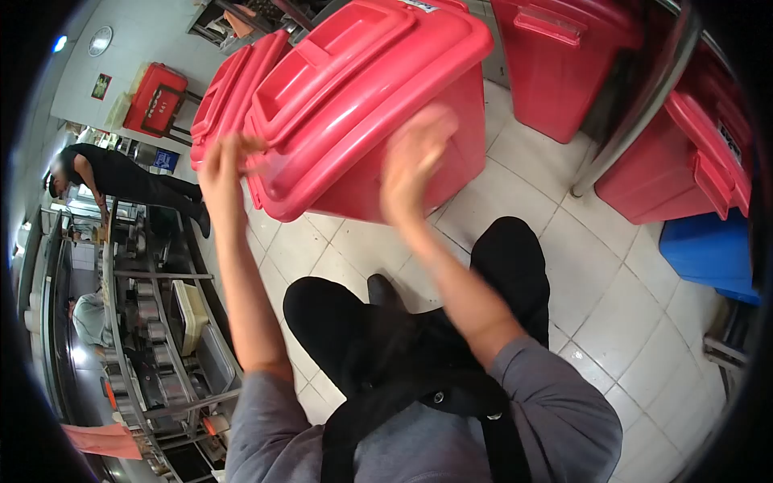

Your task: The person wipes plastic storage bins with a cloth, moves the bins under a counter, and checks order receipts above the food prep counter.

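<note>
The large red bin (431,149) is in front of the person, beyond the knees, on pale square floor tiles (515,189). Its long axis runs aslant in the view, from lower left to upper right, with the near rim of its lid (362,129) following that line. The lid is glossy, smooth plastic with rounded corners, raised ridges and sunken oblong panels; a white label (420,6) sits at its upper end.

The left hand (232,154) is half-closed, fingers bent, at the lid's lower-left corner. The right hand (419,157) is open and blurred, in front of the bin's near side. Whether either touches the plastic, I cannot tell.

Left of the large red bin, close by, is a smaller-looking red bin (229,88) with a similarly ridged lid. To its right are an upright-walled red bin (555,68), a bent, shiny metal tube (644,109) and, farther right, a blue container (704,253). Well to its left, a person in dark clothes (133,175) leans over a metal rack (173,346).
</note>
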